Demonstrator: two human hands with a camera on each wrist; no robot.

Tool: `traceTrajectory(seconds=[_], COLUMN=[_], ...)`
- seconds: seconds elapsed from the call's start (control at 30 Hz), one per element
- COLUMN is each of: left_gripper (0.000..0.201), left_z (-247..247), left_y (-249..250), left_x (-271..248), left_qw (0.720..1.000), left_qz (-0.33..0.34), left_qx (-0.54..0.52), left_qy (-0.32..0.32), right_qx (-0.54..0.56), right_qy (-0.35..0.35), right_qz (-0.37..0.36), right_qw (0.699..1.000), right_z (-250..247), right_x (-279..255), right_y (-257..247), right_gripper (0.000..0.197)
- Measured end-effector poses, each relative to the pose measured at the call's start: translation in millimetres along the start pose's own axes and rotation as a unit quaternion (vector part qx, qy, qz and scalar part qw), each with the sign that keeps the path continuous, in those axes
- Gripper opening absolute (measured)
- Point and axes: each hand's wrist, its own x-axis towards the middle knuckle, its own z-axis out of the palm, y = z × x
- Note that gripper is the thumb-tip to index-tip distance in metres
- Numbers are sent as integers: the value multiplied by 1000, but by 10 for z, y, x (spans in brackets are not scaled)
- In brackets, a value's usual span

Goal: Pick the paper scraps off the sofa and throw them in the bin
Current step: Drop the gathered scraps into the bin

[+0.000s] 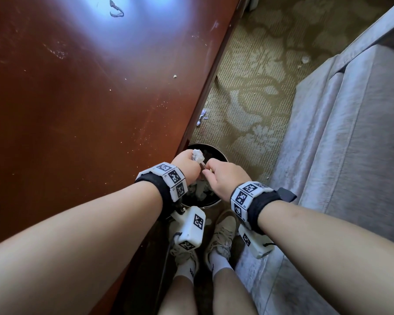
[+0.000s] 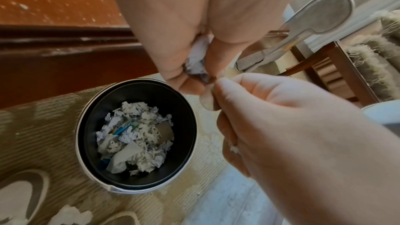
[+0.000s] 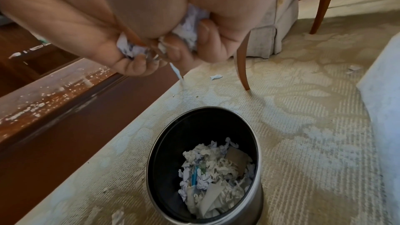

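I'm holding both fists over the bin (image 1: 218,155): my left hand (image 1: 184,164) is clutching crumpled paper scraps (image 1: 198,155), my right hand (image 1: 225,178) is gripping more (image 3: 188,28); the wooden table (image 1: 89,87) is flanking it.

Both wrists block most of the bin (image 1: 216,153) from up top; only a bit of rim shows btwn the table (image 1: 77,87) edge and the hands. The paper wad (image 2: 198,61) in the left hand (image 1: 184,163) is mostly buried in curled fingers, so can't tell how many scraps. The right hand (image 1: 224,178) pinches sthg tiny at its fingertips, too small to tell what. In the right wrist view the paper strip (image 3: 176,73) hanging below the fingers is blurred. Stuff under the crumpled paper in bin (image 3: 216,177) is covered, incl. a blue item half hidden. The sofa (image 1: 350,155) is cut off by the frame's right edge. Chair (image 3: 243,67) shows legs only.
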Motion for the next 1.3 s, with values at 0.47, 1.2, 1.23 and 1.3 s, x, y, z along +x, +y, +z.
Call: traceTrajectory(seconds=[0.47,1.2,1.23,1.3], left_gripper=[27,36,34,27], left_z=[6,49,54,35], left_y=[6,7,18,24], left_x=[-59,-188,-176,-153], left_qw=[990,946,941,928], left_qz=[0,183,177,165], left_qx=[143,259,278,322], left_qy=[-14,-66,-77,-88], right_qx=[0,89,94,101], right_qy=[0,-24,-24,-27], right_qz=[3,46,46,43], right_qw=[1000,995,994,994], right_z=[42,3,-4,-8], right_x=[38,88,96,103], right_y=[-9,70,42,16], right_gripper=[20,30,33,34])
